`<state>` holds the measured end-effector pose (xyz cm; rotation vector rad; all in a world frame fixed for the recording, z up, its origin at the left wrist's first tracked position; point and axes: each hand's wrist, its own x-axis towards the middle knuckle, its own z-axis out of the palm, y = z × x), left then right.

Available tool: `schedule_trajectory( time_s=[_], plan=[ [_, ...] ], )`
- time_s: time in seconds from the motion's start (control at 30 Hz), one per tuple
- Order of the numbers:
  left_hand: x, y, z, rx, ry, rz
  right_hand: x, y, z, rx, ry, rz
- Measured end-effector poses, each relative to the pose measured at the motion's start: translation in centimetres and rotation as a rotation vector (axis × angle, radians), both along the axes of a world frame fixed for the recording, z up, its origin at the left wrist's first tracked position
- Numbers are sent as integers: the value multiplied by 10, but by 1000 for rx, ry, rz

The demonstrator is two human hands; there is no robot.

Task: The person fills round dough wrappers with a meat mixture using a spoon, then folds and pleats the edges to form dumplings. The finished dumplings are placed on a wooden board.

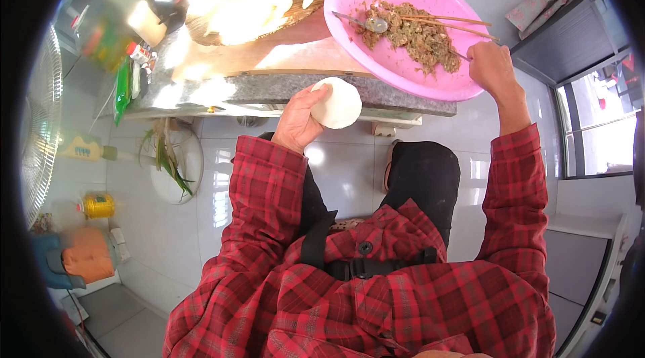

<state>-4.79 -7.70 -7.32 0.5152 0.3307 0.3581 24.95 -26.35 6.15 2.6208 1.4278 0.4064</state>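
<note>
A round white dough wrapper [338, 104] rests on the fingers of my left hand [301, 118], its thumb over the left edge, in front of the grey stone counter. At the right rim of a pink plastic basin [403, 86], my right hand [491, 68] is closed on the handle of a utensil whose end is in the minced filling [413, 38]. The utensil's tip is hidden in the filling. A metal spoon [375, 24] and a pair of wooden chopsticks [448, 19] also lie in the basin.
Behind my left hand, a wooden board [307, 58] lies on the counter [282, 86]. Pale pieces, washed out by glare, cover a round woven tray [297, 12]. A fan [43, 121] stands at far left. Green onions [169, 159] lie on a round white surface below the counter.
</note>
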Motion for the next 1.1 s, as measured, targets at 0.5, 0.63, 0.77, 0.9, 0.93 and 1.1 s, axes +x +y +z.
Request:
schedule_trajectory(
  time_s=[0.5, 0.63, 0.77, 0.9, 0.93, 1.1],
  plan=[
    [14, -1, -6, 35, 41, -83, 8, -18, -8, 883, 872, -122],
    [16, -2, -5, 20, 45, -74, 6, -25, -2, 844, 651, -13],
    [12, 0, -4, 38, 70, -67, -26, -25, 7, 566, 323, 287],
    [11, 0, -1, 50, 69, -58, -34, -25, 0, 464, 248, 380],
    [12, -1, 0, 48, 65, -61, -34, -24, -2, 439, 205, 399],
    [10, 0, 0, 39, 45, -65, -32, -18, -6, 365, 163, 505]
  ],
)
